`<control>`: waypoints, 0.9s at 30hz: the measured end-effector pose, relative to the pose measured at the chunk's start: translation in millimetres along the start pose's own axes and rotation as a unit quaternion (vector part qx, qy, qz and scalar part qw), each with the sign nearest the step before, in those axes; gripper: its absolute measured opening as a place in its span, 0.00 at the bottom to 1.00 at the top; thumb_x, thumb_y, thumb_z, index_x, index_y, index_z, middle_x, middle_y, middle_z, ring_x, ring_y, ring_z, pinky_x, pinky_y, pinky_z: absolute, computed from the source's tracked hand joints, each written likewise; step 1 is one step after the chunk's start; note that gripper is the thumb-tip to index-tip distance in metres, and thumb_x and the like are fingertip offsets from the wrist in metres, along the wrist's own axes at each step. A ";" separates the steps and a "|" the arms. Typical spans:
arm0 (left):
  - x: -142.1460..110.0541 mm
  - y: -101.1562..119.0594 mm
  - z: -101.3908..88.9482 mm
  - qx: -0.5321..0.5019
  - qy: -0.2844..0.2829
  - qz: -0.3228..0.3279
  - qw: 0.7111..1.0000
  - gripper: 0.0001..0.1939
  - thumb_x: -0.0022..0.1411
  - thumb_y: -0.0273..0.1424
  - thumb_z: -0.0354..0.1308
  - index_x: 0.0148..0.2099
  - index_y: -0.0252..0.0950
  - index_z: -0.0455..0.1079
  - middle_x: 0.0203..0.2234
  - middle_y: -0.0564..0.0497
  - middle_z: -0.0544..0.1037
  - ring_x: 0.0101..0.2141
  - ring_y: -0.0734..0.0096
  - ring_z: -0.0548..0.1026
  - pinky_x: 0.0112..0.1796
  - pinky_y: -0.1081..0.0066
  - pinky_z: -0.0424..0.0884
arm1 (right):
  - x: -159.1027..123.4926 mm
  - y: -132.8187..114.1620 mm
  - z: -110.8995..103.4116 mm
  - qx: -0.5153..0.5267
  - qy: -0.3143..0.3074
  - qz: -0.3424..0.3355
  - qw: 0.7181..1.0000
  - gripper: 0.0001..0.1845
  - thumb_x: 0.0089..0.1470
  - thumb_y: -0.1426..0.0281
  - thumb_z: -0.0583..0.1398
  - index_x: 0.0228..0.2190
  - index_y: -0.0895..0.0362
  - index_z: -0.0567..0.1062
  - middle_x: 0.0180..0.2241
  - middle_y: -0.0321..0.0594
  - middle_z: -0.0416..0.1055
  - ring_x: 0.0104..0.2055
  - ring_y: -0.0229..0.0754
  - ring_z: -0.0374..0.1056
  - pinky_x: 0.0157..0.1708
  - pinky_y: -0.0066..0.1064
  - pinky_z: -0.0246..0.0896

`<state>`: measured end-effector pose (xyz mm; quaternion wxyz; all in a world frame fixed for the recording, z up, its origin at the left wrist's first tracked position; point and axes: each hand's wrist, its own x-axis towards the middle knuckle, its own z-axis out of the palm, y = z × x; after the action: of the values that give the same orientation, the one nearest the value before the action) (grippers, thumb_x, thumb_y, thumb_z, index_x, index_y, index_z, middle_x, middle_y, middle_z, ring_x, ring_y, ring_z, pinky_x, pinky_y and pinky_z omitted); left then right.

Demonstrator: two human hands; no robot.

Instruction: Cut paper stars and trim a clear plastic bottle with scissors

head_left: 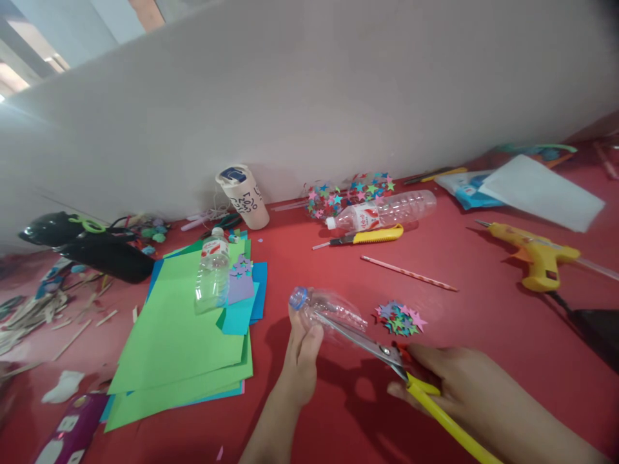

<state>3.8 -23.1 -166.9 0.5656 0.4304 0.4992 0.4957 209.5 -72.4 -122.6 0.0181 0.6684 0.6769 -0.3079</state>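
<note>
My left hand [304, 348] is closed around the neck end of a clear plastic bottle piece [341, 309] with a blue cap [298, 298]. The bottle piece lies on its side, its wider end towards the right. In my right hand [449, 380] is a pair of scissors [367, 345] with yellow handles. Their blades reach left to the clear plastic near the neck; whether the plastic lies between the blades I cannot tell. A small pile of coloured foam stars [399, 318] lies just beyond the scissors.
Behind lie a whole bottle [387, 211], a yellow utility knife [377, 236] and a pencil [411, 273]. A yellow glue gun [536, 254] is on the right. Green paper sheets [178, 348] with another bottle [213, 270] are on the left. A white tumbler [246, 200] stands by the wall.
</note>
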 end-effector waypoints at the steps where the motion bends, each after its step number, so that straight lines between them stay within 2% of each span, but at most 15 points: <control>1: 1.0 -1.4 -0.8 -0.008 0.005 -0.001 1.000 0.36 0.58 0.49 0.60 0.65 0.42 0.59 0.61 0.40 0.68 0.65 0.48 0.59 0.65 0.53 0.48 | -0.2 0.7 0.3 0.003 0.003 -0.007 1.000 0.19 0.55 0.50 0.55 0.24 0.49 0.61 0.25 0.45 0.76 0.26 0.53 0.70 0.25 0.35 0.49; 3: 4.9 -2.9 -3.2 -0.030 0.021 -0.014 0.999 0.36 0.57 0.46 0.62 0.65 0.43 0.59 0.60 0.42 0.70 0.65 0.52 0.61 0.65 0.56 0.50 | -0.8 2.3 0.8 0.016 0.006 -0.018 1.000 0.19 0.54 0.49 0.55 0.24 0.49 0.61 0.24 0.43 0.75 0.24 0.51 0.69 0.24 0.35 0.49; 5: 10.7 -0.9 -5.4 -0.069 0.037 -0.035 0.996 0.36 0.56 0.43 0.64 0.64 0.44 0.60 0.55 0.44 0.74 0.62 0.54 0.66 0.62 0.57 0.56 | -1.6 3.6 0.4 0.032 0.015 -0.024 0.999 0.19 0.52 0.49 0.57 0.25 0.49 0.62 0.24 0.42 0.75 0.24 0.51 0.69 0.24 0.35 0.49; 8: 18.5 8.6 -5.6 -0.156 0.032 -0.029 0.987 0.33 0.57 0.44 0.62 0.62 0.43 0.62 0.47 0.44 0.79 0.50 0.56 0.77 0.51 0.57 0.71 | -2.5 4.3 -3.2 0.045 0.017 -0.016 0.999 0.18 0.50 0.49 0.58 0.25 0.50 0.64 0.25 0.42 0.75 0.25 0.51 0.69 0.25 0.36 0.52; 10: 20.7 15.8 -3.7 -0.200 0.007 -0.012 0.980 0.29 0.59 0.44 0.61 0.60 0.42 0.65 0.45 0.44 0.80 0.45 0.57 0.79 0.43 0.60 0.75 | -2.8 4.8 -6.4 0.053 0.010 -0.005 0.999 0.18 0.49 0.49 0.58 0.26 0.50 0.65 0.26 0.43 0.75 0.27 0.52 0.69 0.27 0.37 0.55; 13: 19.7 22.2 -0.9 -0.218 -0.016 -0.002 0.976 0.24 0.59 0.44 0.62 0.56 0.41 0.68 0.46 0.44 0.80 0.44 0.56 0.80 0.37 0.63 0.76 | -2.3 6.5 -8.6 0.059 -0.001 0.003 0.998 0.17 0.49 0.49 0.57 0.28 0.50 0.66 0.28 0.44 0.75 0.29 0.54 0.70 0.29 0.39 0.56; 19: 17.1 22.1 0.0 -0.185 -0.005 -0.002 0.983 0.24 0.58 0.43 0.63 0.56 0.44 0.67 0.44 0.45 0.80 0.47 0.50 0.78 0.42 0.57 0.75 | 0.1 6.4 -5.1 0.054 -0.005 0.002 0.999 0.18 0.48 0.49 0.59 0.26 0.50 0.66 0.28 0.43 0.75 0.28 0.53 0.69 0.27 0.38 0.54; 27: 15.1 17.4 5.0 -0.157 -0.008 0.035 0.987 0.30 0.55 0.39 0.67 0.58 0.43 0.63 0.46 0.44 0.77 0.44 0.55 0.78 0.40 0.60 0.75 | -4.5 4.2 -7.5 0.070 0.008 -0.012 0.997 0.18 0.49 0.49 0.60 0.26 0.51 0.69 0.26 0.43 0.76 0.26 0.50 0.70 0.25 0.35 0.56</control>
<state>6.6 -5.7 -151.3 0.6123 0.3571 0.3955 0.5841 216.8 -73.5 -116.2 -0.0380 0.6625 0.6615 -0.3493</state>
